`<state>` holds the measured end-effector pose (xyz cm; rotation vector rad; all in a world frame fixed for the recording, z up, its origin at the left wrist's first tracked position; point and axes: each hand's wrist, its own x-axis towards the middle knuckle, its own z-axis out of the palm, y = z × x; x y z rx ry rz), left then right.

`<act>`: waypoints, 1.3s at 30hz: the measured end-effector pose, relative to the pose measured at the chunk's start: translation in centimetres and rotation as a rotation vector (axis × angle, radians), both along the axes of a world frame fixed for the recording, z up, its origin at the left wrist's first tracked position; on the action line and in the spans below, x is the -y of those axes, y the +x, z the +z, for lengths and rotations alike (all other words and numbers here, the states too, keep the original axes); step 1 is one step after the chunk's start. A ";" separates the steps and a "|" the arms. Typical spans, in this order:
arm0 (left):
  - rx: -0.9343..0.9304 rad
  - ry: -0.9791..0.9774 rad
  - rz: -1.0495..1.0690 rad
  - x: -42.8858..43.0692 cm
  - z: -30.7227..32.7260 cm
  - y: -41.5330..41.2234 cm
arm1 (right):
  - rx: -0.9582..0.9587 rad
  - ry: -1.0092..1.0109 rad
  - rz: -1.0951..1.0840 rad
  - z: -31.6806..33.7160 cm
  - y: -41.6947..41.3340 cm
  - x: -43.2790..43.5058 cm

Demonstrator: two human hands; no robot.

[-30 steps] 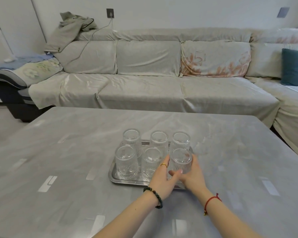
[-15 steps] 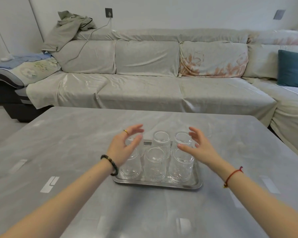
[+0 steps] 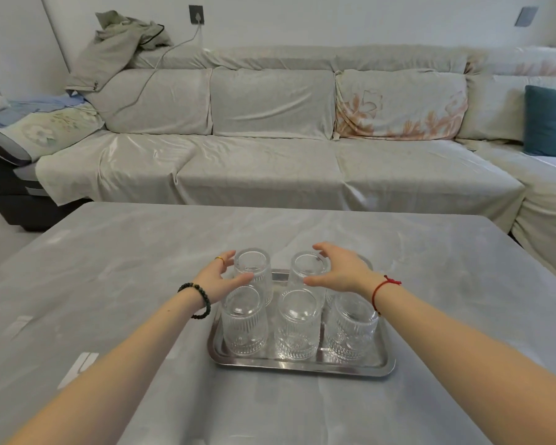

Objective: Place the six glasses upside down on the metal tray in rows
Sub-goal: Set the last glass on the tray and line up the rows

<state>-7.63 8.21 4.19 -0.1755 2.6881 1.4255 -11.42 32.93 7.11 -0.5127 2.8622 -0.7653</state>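
A person reaches both bare arms forward over a grey table (image 3: 430, 284). On it sits a rectangular metal tray (image 3: 302, 366) holding clear ribbed glasses, all turned upside down, in two rows.

The left hand (image 3: 220, 279), with a gold ring and a dark bead bracelet, is open with fingers curved. It sits against the left side of the back-left glass (image 3: 252, 271), thumb across the glass's front, gripping nothing firmly that can be seen. Just below and toward the person from this hand stands the front-left glass (image 3: 244, 319).

The right hand (image 3: 341, 268), with a red string at the wrist, is also open and cupped, palm down. Its fingers hover over the top of the back-middle glass (image 3: 307, 273); whether they touch it is unclear. This hand covers most of the back-right glass. Beneath the right wrist stands the front-right glass (image 3: 350, 329), and between the two hands, nearer the person, the front-middle glass (image 3: 297, 324).

Behind the table runs a long sofa (image 3: 270, 139) under a pale cover.
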 end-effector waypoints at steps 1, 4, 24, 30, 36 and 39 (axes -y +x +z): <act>-0.003 0.006 -0.003 -0.2 -0.1 -0.2 | -0.013 0.041 -0.003 -0.1 -0.3 0.2; -0.028 0.035 0.007 -0.7 -0.2 -0.7 | -0.042 0.076 -0.005 -0.5 -0.8 0.4; 0.009 0.113 -0.019 1.8 -1.1 1.5 | 0.179 -0.239 -0.161 1.2 -1.1 -6.6; 0.050 0.143 -0.049 1.3 -1.7 2.3 | 0.242 -0.289 -0.186 -0.2 0.0 -6.1; 0.036 0.114 -0.050 0.8 -1.8 2.4 | 0.193 -0.267 -0.143 -0.7 -0.6 -4.9; 0.018 0.114 -0.042 0.6 -1.7 2.5 | 0.212 -0.274 -0.132 -0.8 -0.5 -4.6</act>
